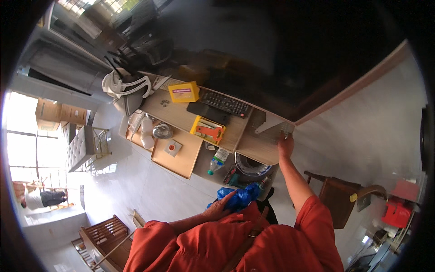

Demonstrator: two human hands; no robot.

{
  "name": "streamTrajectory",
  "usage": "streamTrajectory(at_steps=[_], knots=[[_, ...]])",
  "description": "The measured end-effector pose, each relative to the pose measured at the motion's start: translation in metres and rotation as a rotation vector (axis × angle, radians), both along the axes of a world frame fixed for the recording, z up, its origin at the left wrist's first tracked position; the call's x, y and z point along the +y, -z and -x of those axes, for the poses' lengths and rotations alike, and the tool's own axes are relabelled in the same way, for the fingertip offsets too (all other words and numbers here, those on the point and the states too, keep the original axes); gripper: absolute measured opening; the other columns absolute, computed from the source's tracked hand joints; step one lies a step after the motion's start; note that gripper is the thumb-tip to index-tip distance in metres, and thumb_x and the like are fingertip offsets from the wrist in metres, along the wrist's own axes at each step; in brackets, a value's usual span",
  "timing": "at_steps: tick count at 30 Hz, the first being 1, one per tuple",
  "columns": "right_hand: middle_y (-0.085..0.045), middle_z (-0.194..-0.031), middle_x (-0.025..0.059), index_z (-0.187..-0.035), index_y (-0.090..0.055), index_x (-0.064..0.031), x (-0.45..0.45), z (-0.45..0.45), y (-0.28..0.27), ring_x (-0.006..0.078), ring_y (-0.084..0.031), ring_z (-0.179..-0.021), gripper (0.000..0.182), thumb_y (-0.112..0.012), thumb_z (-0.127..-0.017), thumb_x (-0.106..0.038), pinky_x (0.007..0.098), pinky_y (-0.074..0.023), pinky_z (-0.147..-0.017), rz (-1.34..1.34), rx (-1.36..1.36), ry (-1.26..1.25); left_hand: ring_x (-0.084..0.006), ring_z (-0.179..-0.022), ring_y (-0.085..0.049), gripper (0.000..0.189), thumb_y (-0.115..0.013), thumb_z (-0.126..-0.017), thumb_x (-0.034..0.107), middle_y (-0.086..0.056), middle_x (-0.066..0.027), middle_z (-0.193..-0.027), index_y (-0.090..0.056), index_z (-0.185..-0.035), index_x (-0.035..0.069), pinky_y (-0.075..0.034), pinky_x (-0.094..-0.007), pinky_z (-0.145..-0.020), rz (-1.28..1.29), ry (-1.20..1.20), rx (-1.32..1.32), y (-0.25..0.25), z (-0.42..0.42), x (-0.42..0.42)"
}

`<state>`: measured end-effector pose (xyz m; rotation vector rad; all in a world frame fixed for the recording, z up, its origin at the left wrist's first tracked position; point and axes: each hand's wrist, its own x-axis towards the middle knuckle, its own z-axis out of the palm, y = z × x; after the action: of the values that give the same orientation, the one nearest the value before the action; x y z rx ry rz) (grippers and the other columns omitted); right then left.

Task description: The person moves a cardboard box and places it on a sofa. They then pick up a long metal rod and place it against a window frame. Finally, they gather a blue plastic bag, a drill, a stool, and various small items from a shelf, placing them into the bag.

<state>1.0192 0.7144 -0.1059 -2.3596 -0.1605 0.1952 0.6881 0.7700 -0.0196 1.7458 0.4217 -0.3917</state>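
Note:
My left hand (pixel 219 207) holds a crumpled blue plastic bag (pixel 239 198) against my body. At the right end of the wooden cabinet top (pixel 260 146), my right hand (pixel 285 147) reaches the edge, its fingertips at some small pieces (pixel 288 133) too small to make out. Whether the fingers grip one of them is unclear. A putty knife or scraper blade (pixel 270 123) lies just left of that hand. Further left are a black remote control (pixel 226 104), a yellow box (pixel 184 91), and an open yellow case (pixel 204 126) with an orange tool (pixel 210 132) on it.
Below the top stand a plastic bottle (pixel 218 161), a coiled hose or cable (pixel 251 166), and a teal power drill (pixel 238 180). An open drawer (pixel 176 166) sticks out at left. A dark glossy screen (pixel 289 68) rises behind. A wooden chair (pixel 336 200) stands at right; another person (pixel 40 199) is far left.

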Motion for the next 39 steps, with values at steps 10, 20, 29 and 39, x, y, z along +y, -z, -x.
streamTrajectory(at_steps=[10,20,29,39], knots=[[-0.055,-0.083,0.0238,-0.091,-0.054,-0.0003,-0.013,0.001,-0.005,0.0410,-0.051,-0.081,0.038,-0.045,-0.078,-0.035,0.0453,-0.0398,-0.070,0.226,-0.023,-0.201,-0.0350,-0.104,-0.045,0.065,-0.047,-0.071,-0.001,-0.042,-0.0217,-0.115,-0.022,-0.129,0.014,-0.036,-0.0379,-0.088,0.007,-0.056,-0.253,-0.028,-0.064,-0.002],[-0.054,-0.095,0.0093,-0.115,-0.042,-0.0033,-0.084,0.075,-0.082,0.0176,-0.052,-0.086,0.050,-0.041,-0.083,-0.041,0.0305,-0.0410,-0.068,-0.395,0.609,0.005,-0.0349,-0.104,-0.044,0.063,-0.045,-0.067,0.001,-0.042,-0.0203,-0.114,-0.025,-0.126,0.010,-0.037,-0.0359,-0.087,-0.136,-0.255,-0.286,-0.024,-0.088,-0.020],[-0.041,-0.114,0.0139,-0.122,-0.031,-0.0033,-0.103,0.156,-0.143,0.0221,-0.045,-0.101,0.052,-0.050,-0.081,-0.028,0.0322,-0.0358,-0.086,-0.601,0.576,-0.052,-0.0356,-0.103,-0.044,0.069,-0.054,-0.071,0.011,-0.037,-0.0221,-0.118,-0.017,-0.130,0.008,-0.039,-0.0379,-0.085,-0.011,0.059,-0.237,-0.037,-0.096,-0.048],[-0.050,-0.101,0.0099,-0.114,-0.041,-0.0016,-0.131,0.194,-0.124,0.0191,-0.050,-0.089,0.040,-0.053,-0.078,-0.014,0.0311,-0.0402,-0.079,-0.486,0.540,-0.020,-0.0343,-0.091,-0.053,0.069,-0.050,-0.077,0.033,-0.049,-0.0258,-0.103,-0.014,-0.129,0.005,-0.042,-0.0372,-0.078,0.101,0.426,-0.057,-0.045,-0.068,-0.041]])
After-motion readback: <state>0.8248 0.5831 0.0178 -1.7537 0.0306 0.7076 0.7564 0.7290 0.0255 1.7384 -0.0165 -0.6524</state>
